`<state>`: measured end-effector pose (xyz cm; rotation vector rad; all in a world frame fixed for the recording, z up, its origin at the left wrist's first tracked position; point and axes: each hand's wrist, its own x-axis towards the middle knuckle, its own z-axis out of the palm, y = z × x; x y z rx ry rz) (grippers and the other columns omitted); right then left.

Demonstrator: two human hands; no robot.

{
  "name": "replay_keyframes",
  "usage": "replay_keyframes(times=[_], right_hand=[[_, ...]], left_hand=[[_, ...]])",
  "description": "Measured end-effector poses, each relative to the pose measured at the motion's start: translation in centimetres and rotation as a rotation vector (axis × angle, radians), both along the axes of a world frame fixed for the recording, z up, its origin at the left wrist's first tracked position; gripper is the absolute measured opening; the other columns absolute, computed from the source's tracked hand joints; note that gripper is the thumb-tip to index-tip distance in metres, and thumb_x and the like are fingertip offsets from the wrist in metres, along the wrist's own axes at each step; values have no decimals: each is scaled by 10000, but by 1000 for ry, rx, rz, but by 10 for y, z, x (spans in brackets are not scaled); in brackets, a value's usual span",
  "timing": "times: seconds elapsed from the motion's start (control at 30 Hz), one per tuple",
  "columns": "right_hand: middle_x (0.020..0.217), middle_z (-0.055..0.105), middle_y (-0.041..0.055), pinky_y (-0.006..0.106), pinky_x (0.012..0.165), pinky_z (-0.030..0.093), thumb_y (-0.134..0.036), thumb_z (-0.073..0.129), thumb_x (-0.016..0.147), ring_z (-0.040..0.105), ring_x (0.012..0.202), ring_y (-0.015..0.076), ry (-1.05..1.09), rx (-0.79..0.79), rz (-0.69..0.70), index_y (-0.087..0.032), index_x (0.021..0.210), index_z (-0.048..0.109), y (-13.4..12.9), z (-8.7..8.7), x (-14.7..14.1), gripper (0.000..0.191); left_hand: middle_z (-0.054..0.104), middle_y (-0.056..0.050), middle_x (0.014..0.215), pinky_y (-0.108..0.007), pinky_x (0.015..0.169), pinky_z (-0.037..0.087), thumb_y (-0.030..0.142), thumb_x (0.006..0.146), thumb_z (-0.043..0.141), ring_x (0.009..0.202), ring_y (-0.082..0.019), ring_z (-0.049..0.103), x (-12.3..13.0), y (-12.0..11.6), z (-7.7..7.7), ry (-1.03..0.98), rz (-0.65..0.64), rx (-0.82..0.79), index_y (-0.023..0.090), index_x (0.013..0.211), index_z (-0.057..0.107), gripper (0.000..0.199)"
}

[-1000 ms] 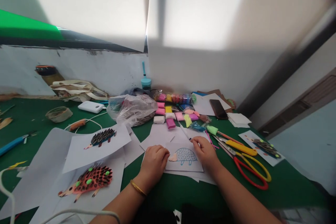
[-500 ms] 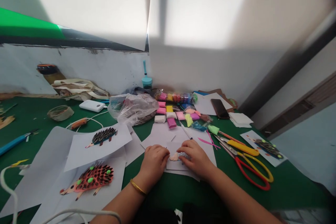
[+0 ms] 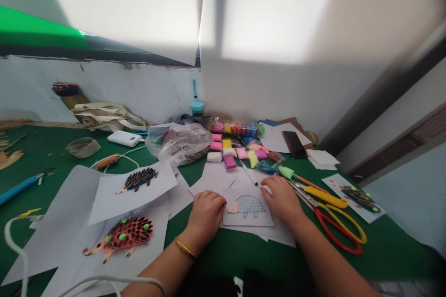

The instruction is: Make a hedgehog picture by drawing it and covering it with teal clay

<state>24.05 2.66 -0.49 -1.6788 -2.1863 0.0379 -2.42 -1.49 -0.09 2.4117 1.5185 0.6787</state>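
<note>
A small white card (image 3: pixel 230 220) lies on larger white sheets in front of me. It bears a blue-outlined hedgehog drawing (image 3: pixel 249 205) whose face is covered in peach clay. My left hand (image 3: pixel 207 213), above a yellow bracelet, rests at the card's left edge near the snout, its fingers curled together; what they hold, if anything, is hidden. Over the card's right edge, my right hand (image 3: pixel 282 197) has its fingers bent and apart, holding nothing that I can see. A pen (image 3: pixel 248 172) lies behind the card, just left of the right fingertips.
Clay packets (image 3: pixel 230 163) and a plastic bag (image 3: pixel 179 141) stand behind the sheets. To the right lie scissors (image 3: pixel 336 222), a yellow cutter (image 3: pixel 325 196) and a phone (image 3: pixel 293 144). Finished hedgehog pictures (image 3: pixel 127 236) lie at left, beside a white cable (image 3: pixel 24 260).
My right hand has moved right, off the drawing, uncovering the hedgehog's body. The pink strips beside it are now mostly hidden. My left hand has stayed at the card's left edge.
</note>
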Motion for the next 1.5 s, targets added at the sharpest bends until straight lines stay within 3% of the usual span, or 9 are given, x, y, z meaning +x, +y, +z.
replay_keyframes(times=[0.07,0.17,0.4,0.67,0.8,1.0,1.1,1.23,1.5], right_hand=[[1034,658,108,370,847,397,-271,552,915,557,986,275,-143,-30,-123,-178,1027,691,5,-2,24,200],[978,676,99,350,809,395,-272,506,944,576,957,264,-265,-94,-129,-198,971,714,7,-5,42,223],[946,680,97,329,792,393,-227,480,945,583,927,247,-328,-84,-62,-174,895,697,8,-5,37,229],[941,680,112,299,687,379,-209,477,943,616,869,239,-419,-90,-1,-172,915,707,12,0,41,234],[916,675,128,308,697,379,-148,487,903,610,867,249,-459,-78,35,-149,861,693,15,4,38,210],[880,681,59,287,670,394,-269,394,965,610,806,209,-99,-124,-42,-203,967,628,8,25,17,243],[906,685,25,274,695,418,-316,367,980,617,806,188,111,-284,147,-240,1013,612,-2,32,-2,258],[984,687,70,312,805,420,-333,377,980,606,930,220,110,-287,263,-210,1020,641,-4,25,-21,294],[964,680,49,296,761,426,-341,399,962,611,889,209,206,-395,190,-217,994,619,0,12,-11,254]], left_hand=[[700,-11,946,-401,866,360,84,856,566,973,-232,578,0,1,-2,35,26,29,236,912,664,189],[704,-12,942,-414,867,348,70,855,567,980,-238,571,1,4,-6,91,51,63,246,924,674,217],[680,-20,1042,-422,892,351,121,871,576,1016,-237,555,0,2,-2,87,59,89,249,993,672,202],[650,-21,1060,-429,899,369,223,876,609,1021,-240,555,2,-27,8,145,-48,59,244,910,654,61],[624,-39,1151,-463,923,376,296,873,637,1066,-266,549,0,-41,5,190,-87,27,296,1054,647,181],[605,-50,1283,-541,1059,298,360,879,640,1201,-285,524,-2,-42,-3,201,-104,31,329,1160,620,283],[583,-60,1352,-566,1106,244,365,904,605,1280,-291,486,-2,-38,-5,209,-153,30,307,1183,610,285],[570,-49,1380,-581,1130,204,370,936,552,1338,-288,439,-2,-33,-6,213,-198,32,299,1186,603,265],[475,-48,1464,-600,1146,122,472,902,592,1377,-303,363,-10,-24,-5,267,-257,77,312,1193,608,333]])
